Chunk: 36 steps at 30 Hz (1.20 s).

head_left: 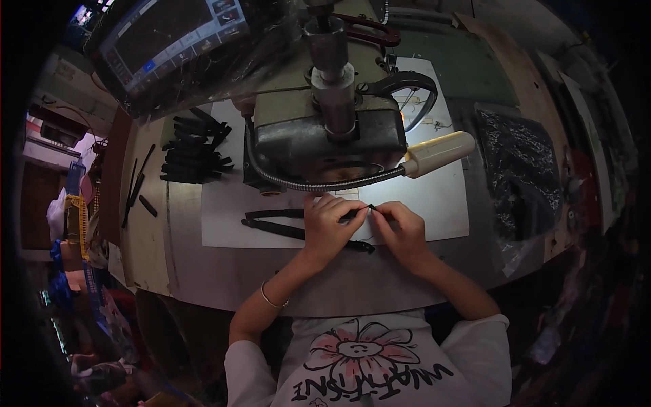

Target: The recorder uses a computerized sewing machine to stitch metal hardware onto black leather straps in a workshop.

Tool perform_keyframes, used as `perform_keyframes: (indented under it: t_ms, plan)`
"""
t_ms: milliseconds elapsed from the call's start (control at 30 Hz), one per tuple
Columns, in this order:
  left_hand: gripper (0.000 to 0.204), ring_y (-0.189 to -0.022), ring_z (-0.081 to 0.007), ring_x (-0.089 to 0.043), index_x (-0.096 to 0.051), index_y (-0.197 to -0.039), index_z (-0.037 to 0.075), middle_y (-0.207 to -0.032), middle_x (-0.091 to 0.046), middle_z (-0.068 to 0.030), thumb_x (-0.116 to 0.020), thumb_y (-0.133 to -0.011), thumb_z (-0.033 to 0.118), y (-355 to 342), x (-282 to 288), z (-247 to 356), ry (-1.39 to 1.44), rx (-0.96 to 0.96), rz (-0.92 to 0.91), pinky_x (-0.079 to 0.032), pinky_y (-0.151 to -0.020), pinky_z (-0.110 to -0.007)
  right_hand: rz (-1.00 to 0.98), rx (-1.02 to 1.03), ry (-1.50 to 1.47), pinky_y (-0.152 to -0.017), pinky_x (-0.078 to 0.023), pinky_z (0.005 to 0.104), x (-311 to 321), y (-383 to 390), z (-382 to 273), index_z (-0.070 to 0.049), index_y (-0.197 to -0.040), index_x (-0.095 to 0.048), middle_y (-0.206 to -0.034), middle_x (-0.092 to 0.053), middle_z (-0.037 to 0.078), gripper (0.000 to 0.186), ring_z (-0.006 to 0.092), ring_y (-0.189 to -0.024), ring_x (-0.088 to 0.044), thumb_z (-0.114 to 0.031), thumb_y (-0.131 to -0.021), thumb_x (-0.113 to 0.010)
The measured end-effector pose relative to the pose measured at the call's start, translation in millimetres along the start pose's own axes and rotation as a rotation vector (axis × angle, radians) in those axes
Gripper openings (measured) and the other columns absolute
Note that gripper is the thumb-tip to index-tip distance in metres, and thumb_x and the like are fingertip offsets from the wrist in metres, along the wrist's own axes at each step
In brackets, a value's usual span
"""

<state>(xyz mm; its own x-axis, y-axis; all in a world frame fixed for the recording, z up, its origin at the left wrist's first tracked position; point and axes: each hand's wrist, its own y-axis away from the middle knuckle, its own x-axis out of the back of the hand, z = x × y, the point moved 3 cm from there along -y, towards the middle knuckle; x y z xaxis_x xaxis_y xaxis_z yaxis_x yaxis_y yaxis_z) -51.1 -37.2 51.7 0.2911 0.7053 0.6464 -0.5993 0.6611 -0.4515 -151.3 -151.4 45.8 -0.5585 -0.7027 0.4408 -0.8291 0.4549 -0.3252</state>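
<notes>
My left hand (pixel 329 227) and my right hand (pixel 401 229) meet in front of an industrial sewing machine (pixel 325 136). Both pinch a thin black strap (pixel 271 222) near a small metal piece at the fingertips (pixel 369 208). The strap's two long ends trail left across a white sheet (pixel 434 197), and a short end sticks out under my left palm (pixel 361 247). A thin bracelet circles my left wrist (pixel 272 298). The machine's needle area is hidden behind its head.
A stack of several black straps (pixel 195 152) lies at the left back of the table. Loose black strips (pixel 139 186) lie further left. A gooseneck lamp (pixel 437 153) shines near the machine. A clear bag of dark parts (pixel 519 173) sits at right. A screen (pixel 173 34) hangs top left.
</notes>
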Motion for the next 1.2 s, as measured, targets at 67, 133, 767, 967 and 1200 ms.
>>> perform_keyframes:
  t_ms: [67, 133, 767, 967, 1200]
  plan:
    - [0.007, -0.064, -0.0131, -0.054, -0.065, -0.071, 0.012, -0.064, -0.060, 0.0031, -0.070, -0.069, 0.017, 2, 0, 3, 0.000, -0.022, 0.021, -0.032, -0.080, -0.031, 0.019, -0.006, -0.024, -0.058, -0.047, 0.0309, 0, 0, -1, 0.001, -0.084, -0.057, -0.077, -0.059, 0.013, 0.009, 0.0254, -0.065, -0.060, -0.002, -0.078, -0.062]
    - [0.007, -0.064, -0.0128, -0.054, -0.064, -0.072, 0.012, -0.064, -0.060, 0.0029, -0.069, -0.070, 0.016, 3, -2, 6, -0.023, -0.047, 0.009, -0.032, -0.082, -0.032, 0.011, 0.019, 0.009, -0.058, -0.047, 0.0312, 0, 1, -1, 0.001, -0.085, -0.057, -0.078, -0.059, 0.013, 0.010, 0.0264, -0.066, -0.060, -0.002, -0.077, -0.062]
    - [0.011, -0.070, -0.0155, -0.055, -0.065, -0.071, 0.008, -0.068, -0.062, 0.0007, -0.071, -0.070, 0.017, 7, 4, -5, 0.151, 0.134, -0.056, -0.035, -0.085, -0.034, -0.078, -0.013, -0.067, -0.057, -0.046, 0.0255, -4, -3, 3, 0.001, -0.086, -0.057, -0.078, -0.058, 0.010, 0.009, 0.0173, -0.063, -0.058, -0.001, -0.078, -0.060]
    - [0.018, -0.073, -0.0184, -0.055, -0.067, -0.083, 0.008, -0.069, -0.062, -0.0017, -0.072, -0.068, 0.018, -4, 10, -24, 0.450, 0.293, -0.213, -0.037, -0.085, -0.033, -0.306, -0.196, -0.409, -0.063, -0.044, 0.0217, -1, -5, 17, 0.001, -0.094, -0.058, -0.084, -0.060, 0.005, 0.012, 0.0086, -0.071, -0.056, -0.001, -0.082, -0.056]
    - [0.018, -0.071, -0.0172, -0.055, -0.066, -0.079, 0.009, -0.071, -0.060, -0.0019, -0.072, -0.068, 0.022, -1, 11, -25, 0.365, 0.128, -0.472, -0.033, -0.087, -0.033, -0.417, -0.266, -0.505, -0.061, -0.041, 0.0196, -3, -6, 15, 0.000, -0.093, -0.058, -0.081, -0.058, 0.003, 0.010, 0.0054, -0.069, -0.051, -0.003, -0.084, -0.056]
